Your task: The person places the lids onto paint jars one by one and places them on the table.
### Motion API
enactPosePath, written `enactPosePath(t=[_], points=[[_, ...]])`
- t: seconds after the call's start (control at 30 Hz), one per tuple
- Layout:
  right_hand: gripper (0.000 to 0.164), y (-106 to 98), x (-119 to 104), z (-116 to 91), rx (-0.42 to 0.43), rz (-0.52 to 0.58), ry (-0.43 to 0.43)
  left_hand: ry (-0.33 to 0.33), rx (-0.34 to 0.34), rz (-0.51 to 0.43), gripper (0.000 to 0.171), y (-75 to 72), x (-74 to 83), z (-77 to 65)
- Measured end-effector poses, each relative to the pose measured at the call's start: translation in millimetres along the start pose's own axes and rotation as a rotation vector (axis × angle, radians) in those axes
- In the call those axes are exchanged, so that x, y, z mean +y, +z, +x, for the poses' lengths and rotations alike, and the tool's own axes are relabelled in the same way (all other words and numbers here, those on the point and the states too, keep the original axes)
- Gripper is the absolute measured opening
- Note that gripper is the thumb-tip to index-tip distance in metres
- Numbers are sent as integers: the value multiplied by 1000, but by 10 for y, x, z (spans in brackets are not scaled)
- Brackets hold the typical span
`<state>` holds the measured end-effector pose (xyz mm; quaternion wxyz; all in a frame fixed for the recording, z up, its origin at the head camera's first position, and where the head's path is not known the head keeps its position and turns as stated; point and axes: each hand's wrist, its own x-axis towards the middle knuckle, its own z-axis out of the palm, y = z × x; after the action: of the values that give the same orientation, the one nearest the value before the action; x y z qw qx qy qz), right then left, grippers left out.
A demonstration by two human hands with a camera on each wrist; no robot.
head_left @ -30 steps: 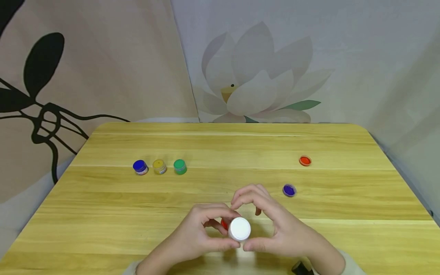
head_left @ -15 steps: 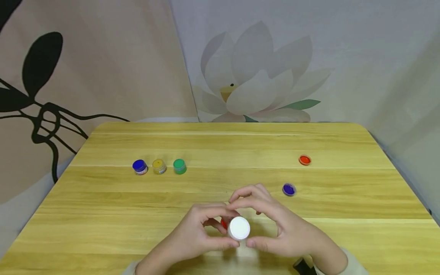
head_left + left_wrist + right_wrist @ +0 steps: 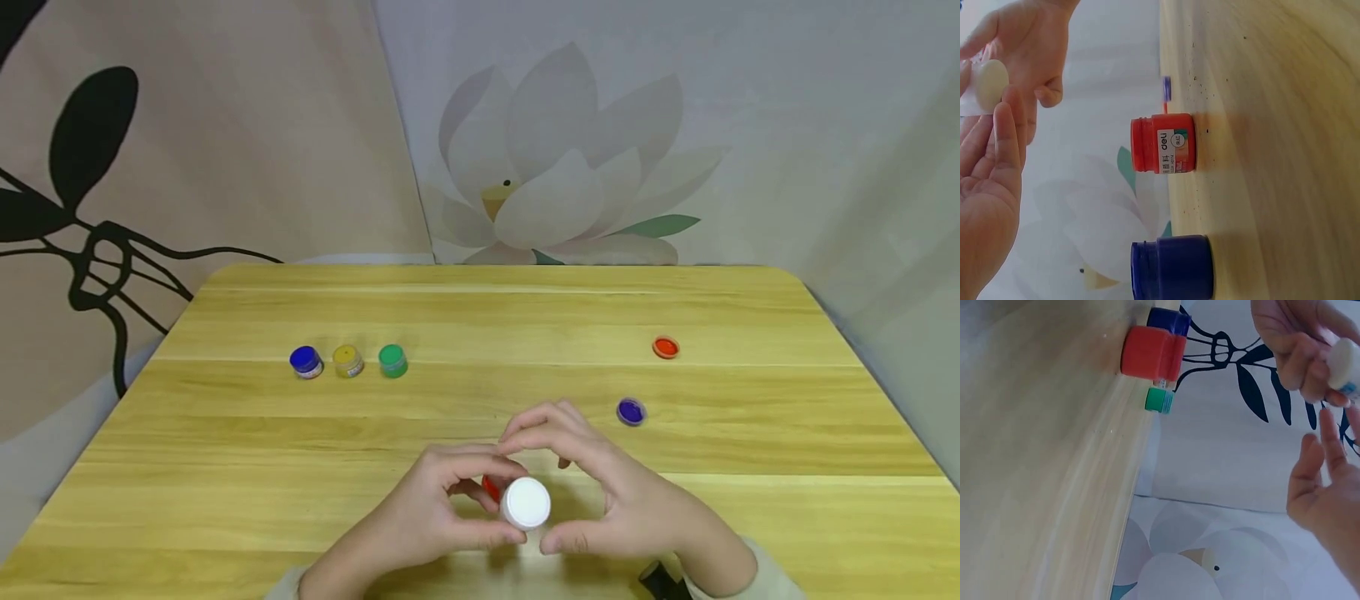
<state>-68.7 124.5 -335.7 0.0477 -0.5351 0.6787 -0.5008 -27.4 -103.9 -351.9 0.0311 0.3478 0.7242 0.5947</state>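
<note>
My left hand [image 3: 431, 504] pinches a small white paint jar [image 3: 527, 503] between thumb and fingers, above the table, with its round white top facing up. To its right is my right hand [image 3: 600, 492], its fingers loosely bent above the jar and its thumb a little apart from it. In the left wrist view, an open red paint jar [image 3: 1166, 144] and an open dark blue paint jar [image 3: 1175, 269] stand on the table below the hands. From the head, the left hand hides most of the red jar and all of the dark blue one.
Blue [image 3: 306, 362], yellow [image 3: 348, 361] and green [image 3: 393, 361] paint jars with lids on stand in a row at the back left. A red lid [image 3: 666, 347] and a purple-blue lid [image 3: 631, 412] lie on the wooden table [image 3: 225, 467] at the right.
The right thumb has drawn slightly away from the white jar. The left hand keeps its grip, the jar shifting only slightly. The jars and lids on the table stay put.
</note>
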Motion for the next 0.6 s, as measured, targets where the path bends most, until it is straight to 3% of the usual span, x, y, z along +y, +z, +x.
enactPosePath(t=[0.1,0.27,0.5,0.6], points=[[45,-11,-4,-10,0,2,9,1,2,2,36,-8,-6,3],[40,2,-11,-12,25,15,109,4,0,2,36,-14,-8,9],[44,-14,7,-4,17,27,5,15,10,3,33,-18,-14,5],[42,5,-4,1,34,39,28,9,13,-9,33,-19,-11,2]])
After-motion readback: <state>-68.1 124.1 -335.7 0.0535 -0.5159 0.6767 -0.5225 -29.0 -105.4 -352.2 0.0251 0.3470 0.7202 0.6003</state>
